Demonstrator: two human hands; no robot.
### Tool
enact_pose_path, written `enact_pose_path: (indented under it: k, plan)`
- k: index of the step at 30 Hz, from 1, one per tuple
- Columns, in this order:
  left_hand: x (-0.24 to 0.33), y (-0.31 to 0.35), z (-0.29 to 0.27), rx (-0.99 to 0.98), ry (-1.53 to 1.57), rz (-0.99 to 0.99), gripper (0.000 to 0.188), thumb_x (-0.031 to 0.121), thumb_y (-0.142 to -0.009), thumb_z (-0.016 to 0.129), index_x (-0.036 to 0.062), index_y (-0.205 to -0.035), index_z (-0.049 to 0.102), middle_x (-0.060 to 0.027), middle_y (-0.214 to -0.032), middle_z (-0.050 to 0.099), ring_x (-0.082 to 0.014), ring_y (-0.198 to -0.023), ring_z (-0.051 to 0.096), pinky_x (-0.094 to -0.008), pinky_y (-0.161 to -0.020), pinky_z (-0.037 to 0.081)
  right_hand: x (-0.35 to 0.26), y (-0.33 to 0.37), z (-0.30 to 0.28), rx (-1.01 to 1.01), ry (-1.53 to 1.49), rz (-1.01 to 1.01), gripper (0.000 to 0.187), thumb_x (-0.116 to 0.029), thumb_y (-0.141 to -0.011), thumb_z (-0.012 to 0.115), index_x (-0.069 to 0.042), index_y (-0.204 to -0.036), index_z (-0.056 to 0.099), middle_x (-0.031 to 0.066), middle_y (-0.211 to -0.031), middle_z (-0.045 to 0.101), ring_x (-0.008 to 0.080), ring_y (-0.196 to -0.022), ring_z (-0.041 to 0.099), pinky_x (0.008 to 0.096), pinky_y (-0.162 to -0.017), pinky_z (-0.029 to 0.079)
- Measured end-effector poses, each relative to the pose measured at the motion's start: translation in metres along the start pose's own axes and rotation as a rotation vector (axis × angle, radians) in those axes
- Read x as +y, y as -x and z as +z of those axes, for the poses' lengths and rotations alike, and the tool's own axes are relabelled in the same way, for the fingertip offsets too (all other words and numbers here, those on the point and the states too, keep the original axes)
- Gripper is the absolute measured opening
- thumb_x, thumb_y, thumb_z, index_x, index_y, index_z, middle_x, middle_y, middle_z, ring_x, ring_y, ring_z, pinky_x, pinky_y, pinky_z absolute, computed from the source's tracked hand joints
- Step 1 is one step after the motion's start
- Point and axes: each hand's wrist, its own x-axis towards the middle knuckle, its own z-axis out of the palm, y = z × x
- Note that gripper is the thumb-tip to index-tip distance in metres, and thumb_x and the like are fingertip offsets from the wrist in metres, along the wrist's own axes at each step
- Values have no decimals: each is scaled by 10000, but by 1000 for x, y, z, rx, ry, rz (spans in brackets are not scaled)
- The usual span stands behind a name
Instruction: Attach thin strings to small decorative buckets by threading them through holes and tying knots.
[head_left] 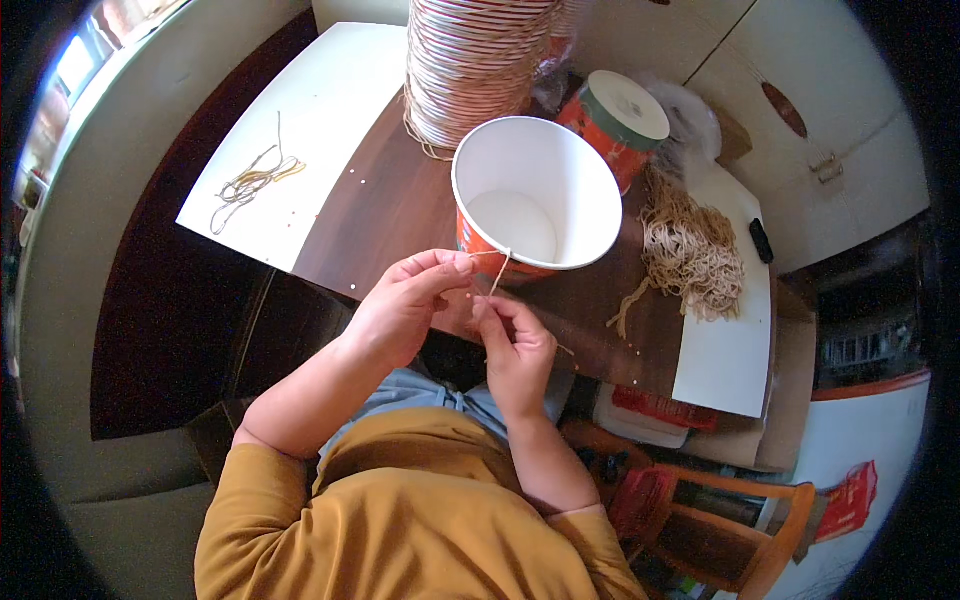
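Observation:
A large paper bucket [575, 185], white inside and orange outside, stands tilted toward me at the table's near edge. Thin beige string [502, 272] runs at its near rim, where a small knot or loop shows. My left hand [410, 295] pinches one length of it between thumb and fingertips, close to the rim. Just below and to the right, my right hand [515, 345] has its thumb and fingers closed on another length, which hangs down from the rim. A loose end pokes out beyond my right hand.
A tall stack of nested buckets [470, 70] rises behind. An upside-down bucket [625, 105] with a pale base stands at back right. A heap of beige strings [690, 250] lies right, near a black object [761, 241]. Loose cords [255, 183] rest on the white left panel. A wooden chair [740, 520] is lower right.

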Motion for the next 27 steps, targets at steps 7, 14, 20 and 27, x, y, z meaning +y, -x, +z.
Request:
enact_pose_path:
  k: [7, 14, 20, 27]
  plan:
    - [-13, 8, 22, -51, -14, 138, 100, 146, -885, 630, 61, -912, 587, -33, -978, 626, -105, -859, 580, -250, -760, 474, -9, -7, -4, 177, 559, -583, 132, -77, -771, 729, -34, -873, 658, 102, -928, 598, 207, -781, 592, 306, -664, 485]
    - [-15, 0, 22, 5, -64, 361, 117, 88, -907, 613, 20, -973, 545, -27, -874, 630, -64, -766, 582, -201, -677, 501, -45, -14, -14, 76, 952, -836, 174, -75, -741, 701, -50, -906, 651, 100, -973, 588, 297, -874, 576, 370, -760, 459]
    - [-5, 1, 20, -29, -27, 283, 109, 95, -921, 589, 33, -981, 523, -26, -861, 624, -60, -753, 583, -215, -656, 512, -86, -31, -33, -336, 1089, -819, 153, -42, -746, 649, -49, -896, 620, 69, -808, 563, 243, -749, 579, 360, -669, 448]
    - [-7, -6, 31, -78, -155, 416, 114, 129, -949, 554, 29, -959, 502, 22, -845, 556, -23, -739, 510, -186, -628, 448, -104, -34, -22, -482, 1237, -969, 87, -66, -749, 608, -67, -732, 522, 59, -646, 451, 211, -594, 512, 343, -558, 397]
